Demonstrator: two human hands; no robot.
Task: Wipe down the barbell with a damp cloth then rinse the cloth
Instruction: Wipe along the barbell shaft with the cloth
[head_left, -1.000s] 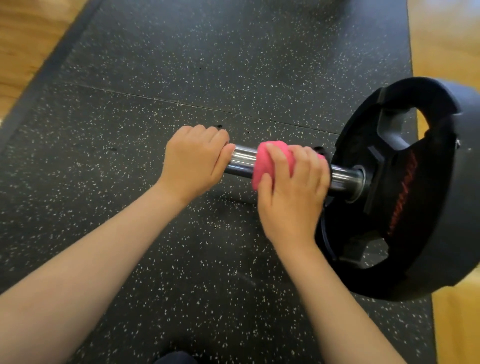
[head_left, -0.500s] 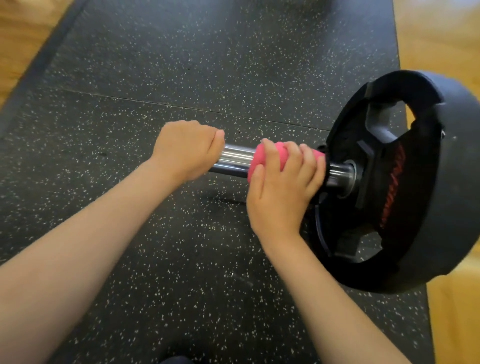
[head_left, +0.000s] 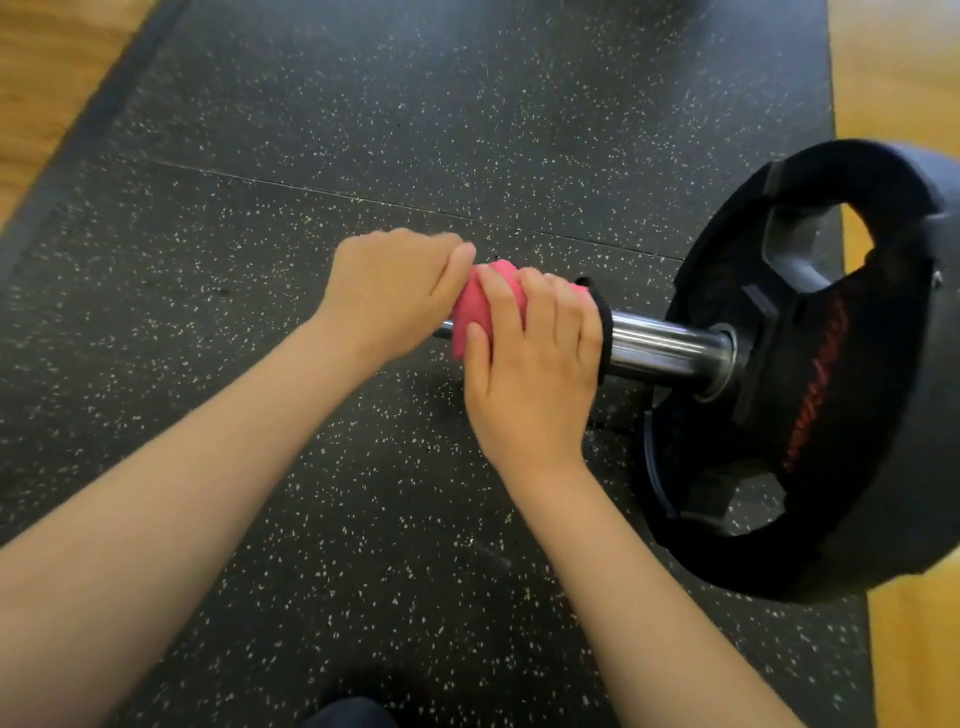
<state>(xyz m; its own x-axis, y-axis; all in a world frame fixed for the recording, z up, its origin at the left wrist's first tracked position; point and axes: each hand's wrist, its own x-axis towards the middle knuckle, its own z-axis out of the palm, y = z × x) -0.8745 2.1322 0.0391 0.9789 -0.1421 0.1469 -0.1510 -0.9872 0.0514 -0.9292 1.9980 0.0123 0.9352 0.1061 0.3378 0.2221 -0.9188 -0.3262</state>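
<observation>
Change: right hand (head_left: 535, 374) and pink cloth (head_left: 483, 306) slid from the plate (head_left: 831, 415) up against the left hand (head_left: 395, 296).
Right hand: clasps cloth round barbell (head_left: 670, 348) (sleeve bared).
Left hand: grips the bar.

The left forearm (head_left: 182, 493) and right forearm (head_left: 649, 597) are stretching forward, bare. The left hand (head_left: 395, 296) is gripping the bar (head_left: 670, 348) in a fist. The right hand (head_left: 530, 379), touching it, is clasping the pink cloth (head_left: 480, 306), fingers wrapped over.

Head-worn view, steeply down, seemingly close above barbell (head_left: 670, 348)
</observation>
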